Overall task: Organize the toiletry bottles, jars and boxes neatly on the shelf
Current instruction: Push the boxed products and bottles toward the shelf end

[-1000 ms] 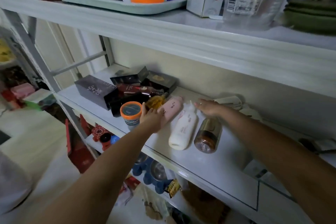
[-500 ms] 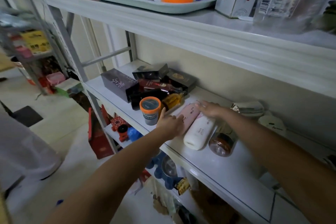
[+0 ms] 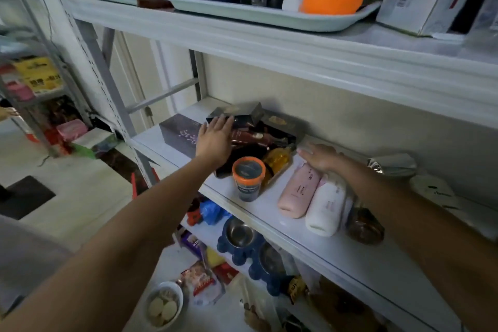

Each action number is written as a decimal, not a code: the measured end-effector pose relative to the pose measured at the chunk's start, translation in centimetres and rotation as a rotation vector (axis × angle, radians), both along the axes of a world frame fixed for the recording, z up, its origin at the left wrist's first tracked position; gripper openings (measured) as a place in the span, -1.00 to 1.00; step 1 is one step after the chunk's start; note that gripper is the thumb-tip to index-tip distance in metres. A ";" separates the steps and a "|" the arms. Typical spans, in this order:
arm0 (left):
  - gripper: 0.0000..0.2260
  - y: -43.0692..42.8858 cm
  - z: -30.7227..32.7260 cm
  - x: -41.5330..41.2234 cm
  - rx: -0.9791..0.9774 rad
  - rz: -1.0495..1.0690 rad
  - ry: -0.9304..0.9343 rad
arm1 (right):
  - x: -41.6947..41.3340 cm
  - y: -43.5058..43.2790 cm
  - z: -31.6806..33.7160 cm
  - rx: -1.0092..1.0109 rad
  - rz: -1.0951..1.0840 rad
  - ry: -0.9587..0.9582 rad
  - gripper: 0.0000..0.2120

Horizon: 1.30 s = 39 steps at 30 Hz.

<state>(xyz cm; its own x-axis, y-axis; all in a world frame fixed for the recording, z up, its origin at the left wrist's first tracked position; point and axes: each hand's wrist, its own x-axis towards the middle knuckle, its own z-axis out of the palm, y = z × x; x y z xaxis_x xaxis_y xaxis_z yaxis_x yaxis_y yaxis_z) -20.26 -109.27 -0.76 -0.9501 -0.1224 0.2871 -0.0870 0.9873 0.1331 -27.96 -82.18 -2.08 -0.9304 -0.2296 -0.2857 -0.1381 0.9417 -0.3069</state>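
Shelf [image 3: 350, 259], front: pink bottle [image 3: 299, 191], white bottle [image 3: 326, 205] and brown bottle [image 3: 363, 226] lie side by side. Orange-lidded jar [image 3: 248, 178] stands upright just left of them, with an amber bottle [image 3: 277, 160] lying behind it. Right hand [image 3: 320, 158], fingers straight, rests on the pink and white bottles' far ends. Left hand [image 3: 214, 140] is flat and holds nothing, fingertips at a black box [image 3: 242, 116] near the wall.

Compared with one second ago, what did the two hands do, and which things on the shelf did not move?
The left hand left the pink bottle and moved back-left; its straight fingers now reach the black box. The right hand shifted left and rests flat on the pink bottle and white bottle tops. The orange-lidded jar and brown bottle stayed.
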 end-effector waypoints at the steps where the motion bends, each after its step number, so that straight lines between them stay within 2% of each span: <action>1: -0.48 -1.5 -0.3 -0.1 -0.007 0.037 -0.035 | -0.1 -0.5 0.0 -0.005 -0.009 0.001 -0.25; 6: -0.33 -6.4 -1.9 -0.4 -0.006 0.116 -0.177 | -0.5 -3.6 0.3 -0.074 -0.042 -0.006 -0.28; 11: -0.29 -7.7 -3.5 -1.3 -0.053 0.075 -0.300 | -1.5 -6.5 0.0 -0.018 -0.003 -0.032 -0.27; 15: -0.34 -8.3 -4.4 -1.2 -0.092 -0.008 -0.431 | -2.9 -8.3 0.3 -0.007 0.027 -0.045 -0.26; 19: -0.33 -9.6 -4.4 -1.4 -0.072 -0.017 -0.392 | -4.1 -10.7 1.2 -0.074 0.087 -0.060 -0.29; 22: -0.31 -11.5 -4.9 -2.0 -0.018 0.071 -0.342 | -4.8 -12.4 1.1 -0.079 0.079 -0.079 -0.29; 28: -0.28 -17.3 -5.0 -5.1 0.001 0.154 -0.369 | -7.6 -16.5 0.6 -0.067 0.090 -0.127 -0.21; 30: -0.27 -19.2 -4.6 -6.5 -0.018 0.128 -0.379 | -8.9 -18.6 1.0 -0.079 0.070 -0.138 -0.13; 34: -0.19 -23.1 -3.3 -9.5 -0.081 0.043 -0.398 | -10.8 -22.7 2.3 -0.029 0.067 -0.074 -0.33; 39: -0.07 -25.2 -2.9 -12.4 -0.259 -0.204 -0.555 | -12.9 -24.9 2.0 0.093 -0.015 -0.080 -0.28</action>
<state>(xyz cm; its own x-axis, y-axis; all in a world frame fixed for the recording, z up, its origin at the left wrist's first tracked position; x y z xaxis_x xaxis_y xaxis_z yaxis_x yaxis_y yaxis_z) -32.66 -134.50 -3.62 -0.9627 0.0837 -0.2574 0.1183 0.9854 -0.1222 -40.90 -107.07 -0.09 -0.9070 -0.1849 -0.3784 -0.1025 0.9684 -0.2275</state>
